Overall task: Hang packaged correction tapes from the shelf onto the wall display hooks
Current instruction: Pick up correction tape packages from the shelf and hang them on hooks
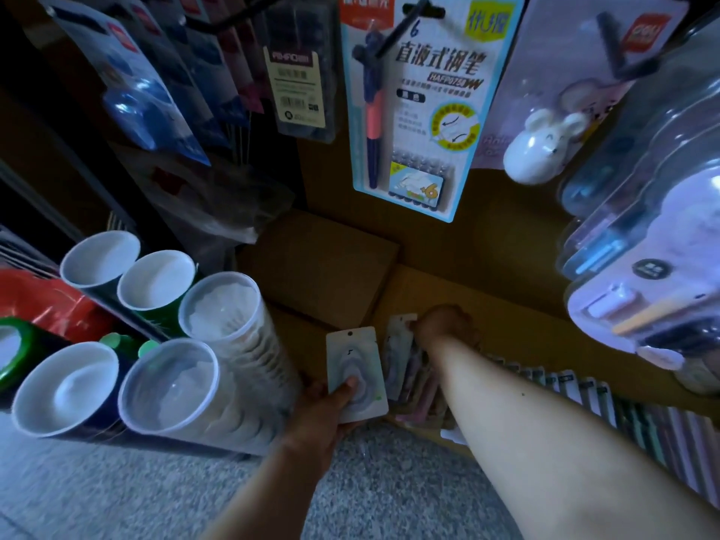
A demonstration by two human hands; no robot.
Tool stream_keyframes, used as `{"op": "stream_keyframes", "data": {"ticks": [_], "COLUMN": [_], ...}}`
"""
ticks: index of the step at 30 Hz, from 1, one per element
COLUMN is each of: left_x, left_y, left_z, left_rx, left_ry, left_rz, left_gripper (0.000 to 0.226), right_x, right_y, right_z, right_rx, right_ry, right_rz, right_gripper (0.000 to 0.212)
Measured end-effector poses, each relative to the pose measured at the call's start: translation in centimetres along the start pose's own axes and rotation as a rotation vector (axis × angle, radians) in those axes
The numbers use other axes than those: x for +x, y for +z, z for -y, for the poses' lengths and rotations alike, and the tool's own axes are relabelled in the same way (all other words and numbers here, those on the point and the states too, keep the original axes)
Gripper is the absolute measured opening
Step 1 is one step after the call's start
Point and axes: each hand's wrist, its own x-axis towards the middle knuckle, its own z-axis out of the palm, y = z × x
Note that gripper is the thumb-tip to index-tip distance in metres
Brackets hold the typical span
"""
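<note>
The right forearm (545, 434) crossed the lower picture, and the right hand (444, 325) reached down into a row of packaged correction tapes (409, 368) on the low shelf, pinching the top of one pack (401, 325). The left hand (323, 403) gripped another white pack (356, 374), thumb on its front. Above, a pen card (420, 103) hung from a wall hook (405, 25). Stacked cups (218, 329) stood at left.

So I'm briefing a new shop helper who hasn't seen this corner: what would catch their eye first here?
Probably the big fountain pen blister pack hanging top centre, with a white mouse-shaped item in a pack to its right. Lower left stand stacks of paper cups. At bottom centre the left hand holds one carded correction tape, while the right hand reaches into the row of packs.
</note>
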Motion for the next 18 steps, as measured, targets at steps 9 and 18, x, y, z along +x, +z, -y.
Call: {"op": "stream_keyframes", "data": {"ticks": [9, 18], "left_x": [-5.5, -14.6], "left_y": [0.4, 0.3], "left_z": [-2.0, -3.4], "left_rx": [0.054, 0.082], "left_ry": [0.046, 0.12], "left_rz": [-0.012, 0.004], "left_gripper": [0.033, 0.019], "right_x": [-4.2, -14.5], "right_y": [-4.5, -11.3], "right_z": [-1.6, -4.9], "right_rx": [0.11, 0.226], "right_ry": [-0.124, -0.28], "right_rz": [-0.125, -0.213], "right_gripper": [0.054, 0.039]}}
